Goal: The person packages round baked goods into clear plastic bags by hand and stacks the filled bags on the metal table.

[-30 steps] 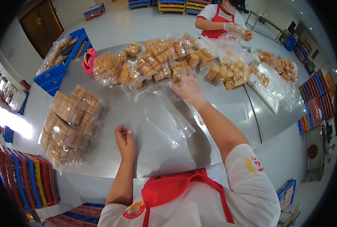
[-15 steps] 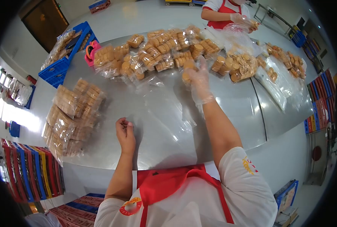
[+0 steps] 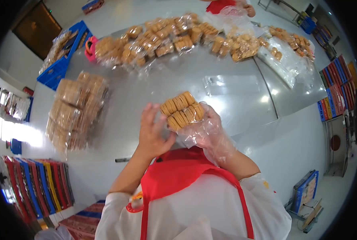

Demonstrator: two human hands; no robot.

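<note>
A clear bag of round biscuits in two rows (image 3: 182, 111) is held up in front of the red apron. My right hand (image 3: 212, 130), in a clear plastic glove, grips the bag's right side and its loose lower end. Bare, with its fingers apart, my left hand (image 3: 154, 130) is at the bag's left edge; whether it touches the bag is unclear. Many filled biscuit bags (image 3: 158, 38) lie along the far side of the metal table (image 3: 126, 96). Stacked filled bags (image 3: 74, 108) stand at the left.
Flat clear plastic bags (image 3: 280, 66) lie at the right. A pink tape dispenser (image 3: 91, 49) is by the blue crate (image 3: 60, 66) at the back left. Part of a co-worker's hand (image 3: 248, 10) shows beyond the table. A table seam runs at the right.
My right hand has come back from the far row toward my body with a bag of biscuits. My left hand has opened and risen beside it. The view has shifted.
</note>
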